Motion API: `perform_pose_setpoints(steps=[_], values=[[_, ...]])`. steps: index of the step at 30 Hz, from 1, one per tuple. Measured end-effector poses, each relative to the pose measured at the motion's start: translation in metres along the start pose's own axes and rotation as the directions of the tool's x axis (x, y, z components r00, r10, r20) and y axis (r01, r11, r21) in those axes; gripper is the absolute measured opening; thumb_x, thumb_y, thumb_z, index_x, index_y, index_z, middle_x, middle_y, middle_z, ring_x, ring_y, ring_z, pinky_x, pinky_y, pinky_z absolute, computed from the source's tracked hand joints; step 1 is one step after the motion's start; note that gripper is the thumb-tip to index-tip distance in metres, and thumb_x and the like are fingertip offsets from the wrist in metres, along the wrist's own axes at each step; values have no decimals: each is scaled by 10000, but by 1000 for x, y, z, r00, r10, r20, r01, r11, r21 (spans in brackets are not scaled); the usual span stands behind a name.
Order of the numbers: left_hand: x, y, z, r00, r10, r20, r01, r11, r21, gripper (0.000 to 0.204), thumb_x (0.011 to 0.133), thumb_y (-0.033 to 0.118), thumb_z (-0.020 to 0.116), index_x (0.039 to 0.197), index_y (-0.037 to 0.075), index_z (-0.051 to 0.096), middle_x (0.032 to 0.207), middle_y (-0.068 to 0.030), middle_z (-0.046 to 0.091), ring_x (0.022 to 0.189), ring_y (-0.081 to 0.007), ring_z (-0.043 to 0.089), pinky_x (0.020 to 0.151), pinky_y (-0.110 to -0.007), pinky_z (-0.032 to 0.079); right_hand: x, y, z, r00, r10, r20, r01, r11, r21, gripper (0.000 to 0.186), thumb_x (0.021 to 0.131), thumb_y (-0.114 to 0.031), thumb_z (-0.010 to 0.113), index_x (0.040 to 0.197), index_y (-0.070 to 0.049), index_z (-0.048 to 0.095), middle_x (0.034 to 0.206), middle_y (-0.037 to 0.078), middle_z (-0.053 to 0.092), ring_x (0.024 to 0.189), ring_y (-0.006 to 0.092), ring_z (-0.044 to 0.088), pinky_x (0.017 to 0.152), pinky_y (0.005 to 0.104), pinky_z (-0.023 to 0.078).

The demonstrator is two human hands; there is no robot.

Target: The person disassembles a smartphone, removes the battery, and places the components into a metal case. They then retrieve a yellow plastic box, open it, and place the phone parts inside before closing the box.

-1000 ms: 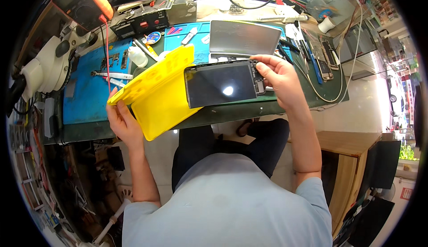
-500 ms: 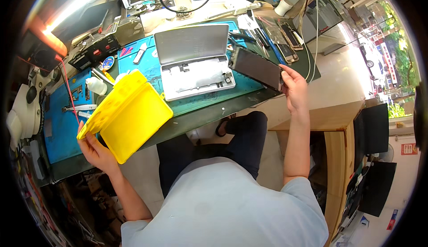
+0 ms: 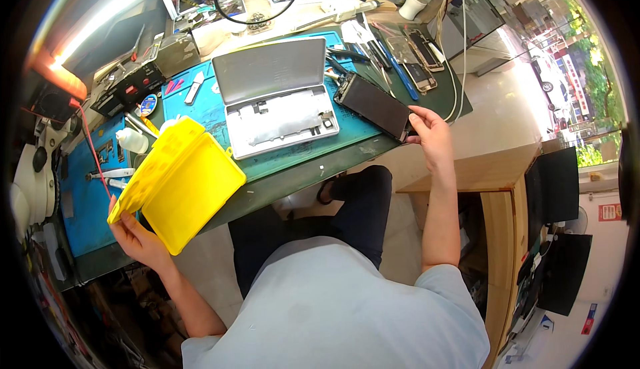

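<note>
My left hand (image 3: 139,241) is closed on the left edge of an open yellow plastic case (image 3: 193,199), which tilts over the bench's front edge. Between the thumb and fingers of my right hand (image 3: 432,139) is the near end of a black phone screen (image 3: 375,106). The screen slants over the right part of the mat, its far end close to some pliers (image 3: 350,56). An open grey metal case (image 3: 270,72) sits between my hands, lid raised. Inside its base lies a silvery, phone-sized piece (image 3: 283,124) with small dark parts.
Blue-green mats (image 3: 175,106) cover much of the dark bench (image 3: 300,169). To the right lie a blue pen-like tool (image 3: 403,76) and opened phone bodies (image 3: 421,76). A white bottle (image 3: 132,140) and a black power unit (image 3: 127,89) stand at left. White cables (image 3: 462,42) hang at right.
My right hand has brought the phone screen slightly lower and nearer the mat. The yellow case stays in my left hand, almost unmoved, while the whole view has shifted a little.
</note>
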State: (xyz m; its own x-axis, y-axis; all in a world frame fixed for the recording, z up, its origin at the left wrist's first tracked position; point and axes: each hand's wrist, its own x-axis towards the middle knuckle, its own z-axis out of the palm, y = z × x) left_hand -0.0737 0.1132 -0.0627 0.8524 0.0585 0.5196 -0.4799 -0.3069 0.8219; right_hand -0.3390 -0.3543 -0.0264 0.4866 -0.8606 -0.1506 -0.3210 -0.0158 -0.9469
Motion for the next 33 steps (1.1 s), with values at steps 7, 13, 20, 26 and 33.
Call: perform_pose_setpoints(steps=[7, 13, 20, 26, 33], values=[[0, -1, 0, 1000, -12, -11, 12, 1000, -8, 316, 1084, 143, 432, 1318, -33, 553, 1310, -136, 595, 1150, -193, 611, 1016, -319, 485, 1, -2, 2, 982, -138, -131, 100, 961, -257, 248, 968, -185, 657, 1153, -26, 701, 896, 0, 671, 747, 58, 584, 612, 216, 499], [0, 1, 1, 1000, 3, -19, -3, 1000, -1, 315, 1084, 143, 434, 1316, -32, 553, 1309, -133, 594, 1155, -194, 609, 1020, -314, 481, -24, -43, 54, 869, -494, 37, 471, 802, -367, 147, 915, -152, 684, 1012, -54, 735, 899, 65, 687, 726, 141, 640, 667, 289, 509], [-2, 5, 1, 1000, -7, -7, 7, 1000, -22, 312, 1082, 136, 436, 1320, -35, 544, 1315, -123, 592, 1147, -178, 604, 1012, -302, 466, -37, -78, 149, 806, -444, 391, 560, 359, -747, 462, 840, -416, 757, 1146, -90, 641, 917, 73, 708, 822, 244, 701, 701, 353, 553], [-1, 6, 1, 1000, 5, -10, -5, 1000, 8, 302, 1082, 133, 437, 1308, -35, 547, 1333, -118, 587, 1128, -163, 602, 993, -283, 462, -33, -77, 167, 819, -462, 340, 545, 438, -716, 513, 816, -375, 801, 1202, -90, 622, 922, 85, 702, 793, 214, 699, 726, 332, 551], [-2, 9, 2, 1000, -1, -10, 1, 1000, -3, 299, 1083, 137, 437, 1304, -29, 551, 1340, -120, 585, 1123, -154, 601, 987, -277, 464, -17, -84, 151, 857, -129, 499, 63, 987, 147, 318, 895, -184, 766, 1088, 46, 662, 870, 10, 666, 743, 75, 609, 636, 221, 489]])
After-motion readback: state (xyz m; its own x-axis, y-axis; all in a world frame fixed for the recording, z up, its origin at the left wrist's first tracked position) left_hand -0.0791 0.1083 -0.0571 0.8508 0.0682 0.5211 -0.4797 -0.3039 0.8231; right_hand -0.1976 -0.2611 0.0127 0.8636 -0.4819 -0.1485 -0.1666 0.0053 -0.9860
